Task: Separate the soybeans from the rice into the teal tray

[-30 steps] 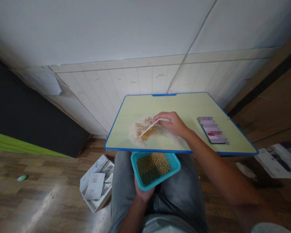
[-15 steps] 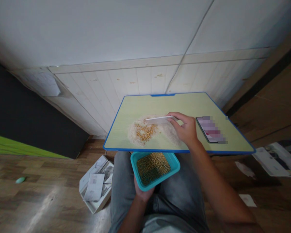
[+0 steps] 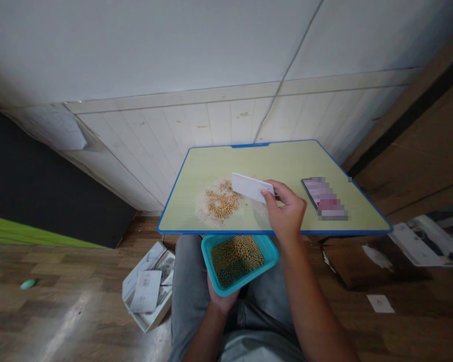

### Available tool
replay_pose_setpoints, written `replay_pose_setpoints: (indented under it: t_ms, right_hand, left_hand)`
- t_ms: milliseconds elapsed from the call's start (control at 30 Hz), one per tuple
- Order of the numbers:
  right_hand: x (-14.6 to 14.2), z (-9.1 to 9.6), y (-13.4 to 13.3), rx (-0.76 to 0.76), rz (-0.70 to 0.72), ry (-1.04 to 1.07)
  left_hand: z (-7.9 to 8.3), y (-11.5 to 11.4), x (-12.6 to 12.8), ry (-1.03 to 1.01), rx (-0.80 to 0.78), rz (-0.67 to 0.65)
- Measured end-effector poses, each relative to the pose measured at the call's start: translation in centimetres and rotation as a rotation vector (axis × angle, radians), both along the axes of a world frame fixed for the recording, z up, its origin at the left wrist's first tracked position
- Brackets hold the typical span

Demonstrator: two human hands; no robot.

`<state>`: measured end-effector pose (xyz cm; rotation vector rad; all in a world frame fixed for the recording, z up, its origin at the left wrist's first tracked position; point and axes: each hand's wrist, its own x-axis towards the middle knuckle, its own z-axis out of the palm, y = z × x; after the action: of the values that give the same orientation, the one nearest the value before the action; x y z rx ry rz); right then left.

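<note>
My right hand pinches a flat white card-like plate by its right end, tilted above the table. Left of the plate, yellow soybeans lie mixed with a pale grain that looks like rice. More of the pale grain shows under the plate and my right hand. Below the front edge, my left hand grips a turquoise plastic basin from beneath, over my lap. Soybeans cover the bottom of the basin; the left-hand fingers are partly hidden under it.
A phone lies on the table's right side. On the floor at left stands a white box with papers and other items. A cardboard box sits under the table's right end. Behind the table rises a white panelled wall.
My right hand has turned the white plate so its broad face shows, where before it was nearly edge-on. The basin stays in my left hand under the table edge.
</note>
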<state>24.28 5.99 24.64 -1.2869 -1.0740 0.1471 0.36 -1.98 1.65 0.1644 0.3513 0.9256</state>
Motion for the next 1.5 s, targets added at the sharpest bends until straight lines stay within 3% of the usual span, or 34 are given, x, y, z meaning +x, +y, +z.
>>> replay_pose_setpoints:
  t_ms: [267, 633, 767, 900, 1233, 1500]
  right_hand:
    - [-0.9, -0.9, 0.6, -0.109, 0.137, -0.049]
    - [-2.6, -0.6, -2.2, -0.048, 0.006, 0.074]
    - [-3.7, -1.6, -2.7, -0.092, 0.057, 0.068]
    - [-3.3, -2.9, -2.5, -0.135, -0.024, 0.129]
    - [-1.6, -2.7, -2.3, -0.04, -0.221, 0.221]
    - [-1.6, -3.1, -2.3, -0.086, -0.173, 0.173]
  left_hand:
    - [1.6, 0.0, -0.6, -0.039, -0.019, -0.008]
    - [1.5, 0.1, -0.1, -0.051, -0.036, 0.021]
    - [2.3, 0.3, 0.1, -0.016, -0.034, 0.019]
    - [2.9, 0.3, 0.1, 0.014, -0.028, 0.02]
    - [1.3, 0.2, -0.7, 0.104, -0.073, 0.032]
    - [1.1, 0.0, -0.5, 0.04, -0.075, 0.05]
